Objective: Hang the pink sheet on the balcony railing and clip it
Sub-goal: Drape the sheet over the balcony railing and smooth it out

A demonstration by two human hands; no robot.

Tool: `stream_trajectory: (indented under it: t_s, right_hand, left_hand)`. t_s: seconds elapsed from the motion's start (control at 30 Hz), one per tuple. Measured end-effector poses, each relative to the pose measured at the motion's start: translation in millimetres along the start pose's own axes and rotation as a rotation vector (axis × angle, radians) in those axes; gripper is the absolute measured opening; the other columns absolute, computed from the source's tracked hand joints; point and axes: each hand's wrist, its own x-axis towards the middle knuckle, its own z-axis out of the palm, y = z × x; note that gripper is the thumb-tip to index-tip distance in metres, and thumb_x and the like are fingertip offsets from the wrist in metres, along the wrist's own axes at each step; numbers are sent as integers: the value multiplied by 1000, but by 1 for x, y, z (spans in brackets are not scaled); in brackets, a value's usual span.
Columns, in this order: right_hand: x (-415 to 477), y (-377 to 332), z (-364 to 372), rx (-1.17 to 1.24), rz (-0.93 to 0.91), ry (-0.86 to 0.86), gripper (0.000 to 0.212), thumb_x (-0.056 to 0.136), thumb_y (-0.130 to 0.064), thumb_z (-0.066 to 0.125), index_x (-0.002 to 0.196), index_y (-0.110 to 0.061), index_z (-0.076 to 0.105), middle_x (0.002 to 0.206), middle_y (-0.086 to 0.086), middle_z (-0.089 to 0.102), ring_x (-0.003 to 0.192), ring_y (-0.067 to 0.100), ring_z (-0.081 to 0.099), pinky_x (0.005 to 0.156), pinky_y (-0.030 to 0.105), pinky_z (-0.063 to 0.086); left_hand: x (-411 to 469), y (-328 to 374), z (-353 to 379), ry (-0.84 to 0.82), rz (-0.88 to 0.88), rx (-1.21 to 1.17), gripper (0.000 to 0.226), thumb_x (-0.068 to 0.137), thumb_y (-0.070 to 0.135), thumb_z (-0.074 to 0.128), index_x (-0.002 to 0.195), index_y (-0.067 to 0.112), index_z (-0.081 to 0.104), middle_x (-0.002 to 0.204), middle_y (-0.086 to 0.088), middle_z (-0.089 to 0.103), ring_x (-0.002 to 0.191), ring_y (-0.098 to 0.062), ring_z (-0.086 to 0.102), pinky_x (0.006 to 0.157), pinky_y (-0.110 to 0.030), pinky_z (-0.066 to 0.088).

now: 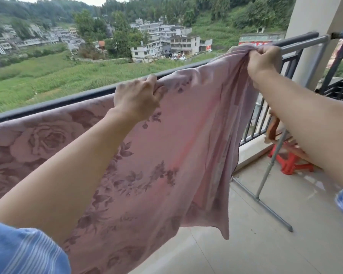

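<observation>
Two bare forearms stretch forward and up from blue striped sleeves [18, 250], the left one from the near left corner and the right one from the right edge. The left grip [136, 97] is knuckles-up, wrist bent, fingers curled and pinching the top edge of the pink sheet [166, 155] right at the balcony railing [57, 102]. The right grip [263, 60] is farther right and higher, with the back of the hand toward the camera. It is closed on a bunched corner of the sheet, the cloth gathered into tight folds above the knuckles.

The sheet is thin, soft cloth printed with darker roses and leafy sprigs. Its left stretch lies flat against the near side of the railing, with the top edge just under the dark rail. Between the two grips it sags, then hangs in loose vertical folds to a wavy hem above the pale tiled floor [246, 244]. Whether it passes over the rail cannot be told.

Right of the sheet stands a drying rack [265, 175] of round grey metal tubing. A red plastic stool [289, 163] sits beyond it, near the railing's thin dark upright bars.
</observation>
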Motion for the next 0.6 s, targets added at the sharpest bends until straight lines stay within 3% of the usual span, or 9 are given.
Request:
stream_trajectory:
  t_s: [0.13,0.23,0.37,0.47,0.6]
  right_hand:
    - [77,17,5,-2,88,32,20,74,-37,53,66,-20,54,80,-4,59,75,14,54,73,27,47]
    - [94,54,27,21,116,-99,36,70,-43,54,90,-17,66,87,-3,61,80,14,55,74,27,45]
    - [61,63,27,109,90,-130,54,69,-50,71,107,-14,61,100,0,66,87,14,59,85,29,49]
    - [61,64,24,39,-15,-145,34,77,-42,72,95,-13,66,87,0,62,82,17,58,79,32,49]
    - [88,49,6,-63,-186,-162,22,79,-35,67,71,-17,59,74,2,59,72,19,53,66,33,42]
  left_hand:
    - [6,-1,8,50,-28,105,52,98,57,22,100,15,53,84,-15,63,79,-33,59,62,-36,33]
    - [10,1,7,28,-50,91,54,97,60,19,91,16,50,72,-7,52,69,-27,49,63,-36,33]
    - [28,21,2,15,-30,-41,50,98,55,25,104,14,53,90,-7,56,76,-24,47,68,-37,33]
    - [46,48,6,6,-4,-82,49,99,54,26,111,15,53,98,-9,63,80,-27,53,68,-37,34]
    - [54,62,22,0,-64,-12,51,98,56,19,92,16,49,89,-12,66,84,-33,60,67,-38,34]
